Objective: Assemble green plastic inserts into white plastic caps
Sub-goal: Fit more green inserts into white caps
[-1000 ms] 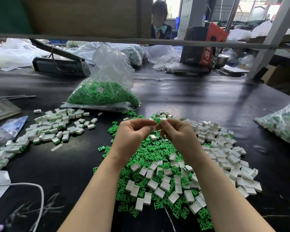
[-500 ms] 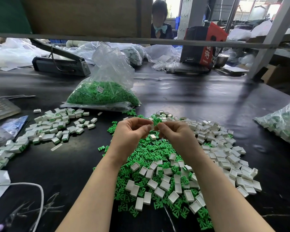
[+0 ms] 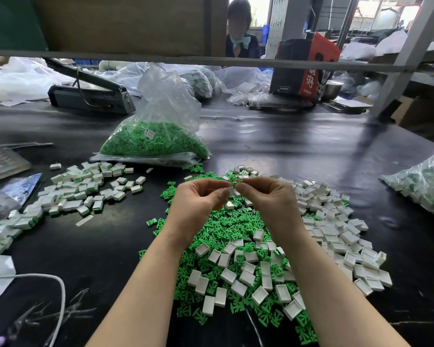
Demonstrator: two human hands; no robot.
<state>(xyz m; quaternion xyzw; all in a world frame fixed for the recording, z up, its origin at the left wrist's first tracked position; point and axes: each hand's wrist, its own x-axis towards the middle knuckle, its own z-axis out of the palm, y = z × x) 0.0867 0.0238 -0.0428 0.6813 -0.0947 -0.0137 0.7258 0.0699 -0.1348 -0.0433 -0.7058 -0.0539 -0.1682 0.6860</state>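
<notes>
My left hand (image 3: 198,200) and my right hand (image 3: 268,196) meet fingertip to fingertip above the black table. Between them sit a white cap (image 3: 230,190), pinched by my left fingers, and a green insert (image 3: 236,182), pinched by my right fingers. The insert touches the cap's top edge. Below my hands lies a heap of loose green inserts (image 3: 226,229) mixed with several empty white caps (image 3: 246,274). More empty caps (image 3: 331,221) spread to the right. A pile of assembled caps with green showing (image 3: 85,194) lies to the left.
A clear bag of green inserts (image 3: 156,139) stands behind the heap. Another bag of parts (image 3: 426,186) sits at the right edge. A heat sealer (image 3: 90,93), a red-black box (image 3: 306,66) and a person lie beyond. A white cable (image 3: 55,291) curves at lower left.
Both hands stay together over the heap with only small finger movements. The green insert now shows above the fingertips at the cap.
</notes>
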